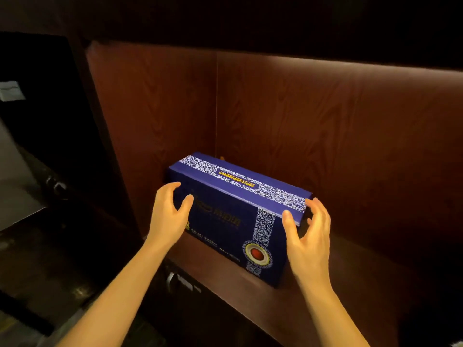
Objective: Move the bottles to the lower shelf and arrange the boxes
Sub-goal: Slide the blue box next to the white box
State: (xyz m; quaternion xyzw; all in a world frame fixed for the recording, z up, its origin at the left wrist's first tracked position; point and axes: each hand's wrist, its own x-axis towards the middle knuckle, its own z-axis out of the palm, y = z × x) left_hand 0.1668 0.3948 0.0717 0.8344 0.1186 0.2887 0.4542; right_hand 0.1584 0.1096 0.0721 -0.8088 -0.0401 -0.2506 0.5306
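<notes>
A dark blue box (225, 216) with a white floral band and a round red emblem rests on the wooden shelf (325, 291), close to the left back corner. My left hand (167, 214) is at the box's left front edge, fingers spread and curved, thumb against the front face. My right hand (308, 234) cups the box's right end, thumb on the front top edge and fingers around the side. Whether either hand truly grips the box is unclear. No bottles are in view.
The shelf sits in a reddish-brown wooden cabinet with a side wall (150, 121) at the left and a back panel (325, 134). A metal handle (172, 279) shows below the shelf edge. The dark floor (37, 259) lies at the left.
</notes>
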